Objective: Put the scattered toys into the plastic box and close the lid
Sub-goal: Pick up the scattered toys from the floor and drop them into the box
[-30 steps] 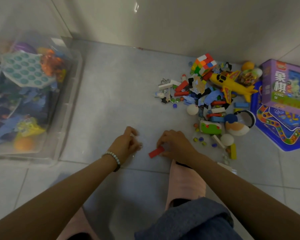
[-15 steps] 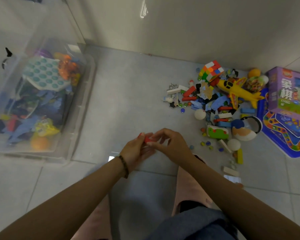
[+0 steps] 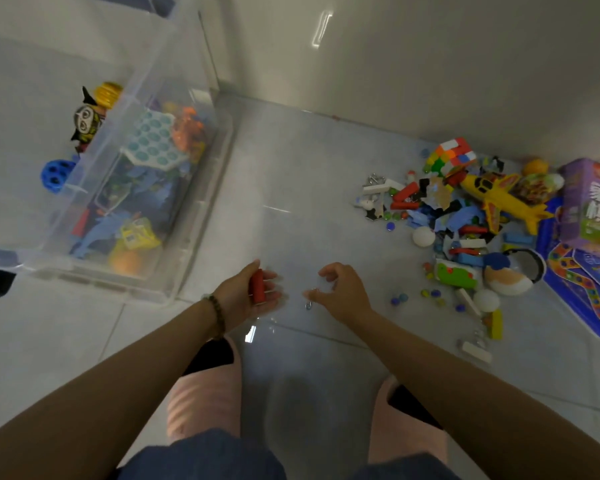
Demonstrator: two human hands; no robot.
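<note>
Now my left hand is half cupped, palm up, and holds a red block. My right hand, fingers curled, seems to pinch a small metal piece. Many toys are already in the plastic box at my left, its lid open. I judge that much remains: the pile of toys lies at my right, well apart from the box.
</note>
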